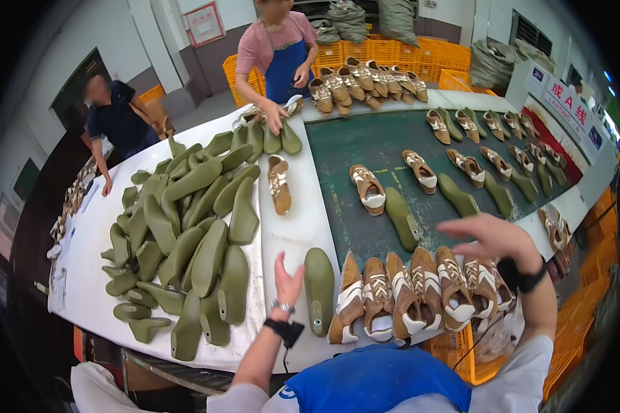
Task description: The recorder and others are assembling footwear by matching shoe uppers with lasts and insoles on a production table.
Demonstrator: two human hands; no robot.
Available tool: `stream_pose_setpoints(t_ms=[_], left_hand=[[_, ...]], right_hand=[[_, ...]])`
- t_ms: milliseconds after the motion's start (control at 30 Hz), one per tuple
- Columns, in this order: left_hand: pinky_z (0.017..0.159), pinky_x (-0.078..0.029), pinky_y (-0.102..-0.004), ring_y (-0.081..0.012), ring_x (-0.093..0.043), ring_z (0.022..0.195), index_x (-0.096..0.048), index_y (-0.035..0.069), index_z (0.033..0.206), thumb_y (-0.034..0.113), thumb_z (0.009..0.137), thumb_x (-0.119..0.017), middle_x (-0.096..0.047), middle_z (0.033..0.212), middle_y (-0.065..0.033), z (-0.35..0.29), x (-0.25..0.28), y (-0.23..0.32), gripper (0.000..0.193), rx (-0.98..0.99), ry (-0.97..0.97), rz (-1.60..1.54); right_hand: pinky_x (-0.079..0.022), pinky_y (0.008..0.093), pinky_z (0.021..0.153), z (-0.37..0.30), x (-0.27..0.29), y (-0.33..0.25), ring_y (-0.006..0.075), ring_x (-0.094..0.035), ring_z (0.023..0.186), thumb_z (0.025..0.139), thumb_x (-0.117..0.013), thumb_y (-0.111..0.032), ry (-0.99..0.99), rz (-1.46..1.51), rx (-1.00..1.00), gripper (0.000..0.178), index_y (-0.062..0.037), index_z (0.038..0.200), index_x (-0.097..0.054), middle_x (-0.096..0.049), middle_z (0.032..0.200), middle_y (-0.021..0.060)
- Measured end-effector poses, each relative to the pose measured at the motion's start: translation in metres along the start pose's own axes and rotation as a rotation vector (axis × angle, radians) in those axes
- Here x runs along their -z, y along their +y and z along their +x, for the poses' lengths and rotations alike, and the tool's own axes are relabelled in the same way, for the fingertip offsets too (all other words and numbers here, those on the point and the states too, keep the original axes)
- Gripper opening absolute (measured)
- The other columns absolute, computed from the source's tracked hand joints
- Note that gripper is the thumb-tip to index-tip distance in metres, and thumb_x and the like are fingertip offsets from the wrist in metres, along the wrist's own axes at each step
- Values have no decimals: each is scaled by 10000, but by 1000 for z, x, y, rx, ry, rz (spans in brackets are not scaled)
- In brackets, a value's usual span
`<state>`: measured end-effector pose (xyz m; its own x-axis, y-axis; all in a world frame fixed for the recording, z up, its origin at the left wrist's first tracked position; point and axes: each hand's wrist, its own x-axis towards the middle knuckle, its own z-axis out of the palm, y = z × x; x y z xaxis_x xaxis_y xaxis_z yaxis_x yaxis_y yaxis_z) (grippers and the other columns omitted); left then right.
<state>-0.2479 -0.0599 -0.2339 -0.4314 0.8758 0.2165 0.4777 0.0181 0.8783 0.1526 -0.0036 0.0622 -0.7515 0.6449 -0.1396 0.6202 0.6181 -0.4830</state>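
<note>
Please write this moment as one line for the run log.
left hand: open, empty, beside green last; right hand: open, empty, near brown-white shoes; last pile: on white table

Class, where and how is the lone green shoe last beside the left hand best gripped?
Probably across the middle of the green shoe last, coming from the left: its long flank there faces the left hand and it looks narrow enough to span, while a brown shoe crowds its right.
</note>
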Motion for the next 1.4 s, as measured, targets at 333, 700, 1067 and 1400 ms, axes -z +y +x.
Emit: stream_pose_setpoints(t_ms=[333,700,1067,1400], left_hand=[[977,-348,-458,-418,-408,1122,-281,83,1334,204,666,-697,-373,1230,-246,202,-77,-60,796,120,18,328],[627,-518,-371,-261,-630,723,-532,97,1102,175,795,-599,-625,822,-130,196,-42,-103,324,70,-82,323],[787,-507,-317,-202,-602,950,-459,-22,1216,291,837,-505,-600,1077,-113,-5,71,114,494,452,-507,-1218],[833,-478,-298,-195,-609,878,-411,-27,1235,473,950,-284,-573,1085,-108,-59,57,145,590,359,-890,-809]], right_hand=[[-486,290,737,-195,-88,-8,173,-620,806,749,-645,-48,440,323,-593,488,-7,1212,-496,-632,878,89],[-488,279,755,-152,-130,-19,144,-622,819,785,-627,-39,456,536,-624,404,-7,1176,-530,-654,891,89],[-469,234,778,-42,-128,0,120,-536,1003,893,-532,-131,642,984,-175,448,-34,1310,-397,-506,1209,73],[-471,249,811,-56,-166,-15,109,-594,907,913,-494,-254,580,1608,-289,317,-24,1125,-542,-616,987,57]])
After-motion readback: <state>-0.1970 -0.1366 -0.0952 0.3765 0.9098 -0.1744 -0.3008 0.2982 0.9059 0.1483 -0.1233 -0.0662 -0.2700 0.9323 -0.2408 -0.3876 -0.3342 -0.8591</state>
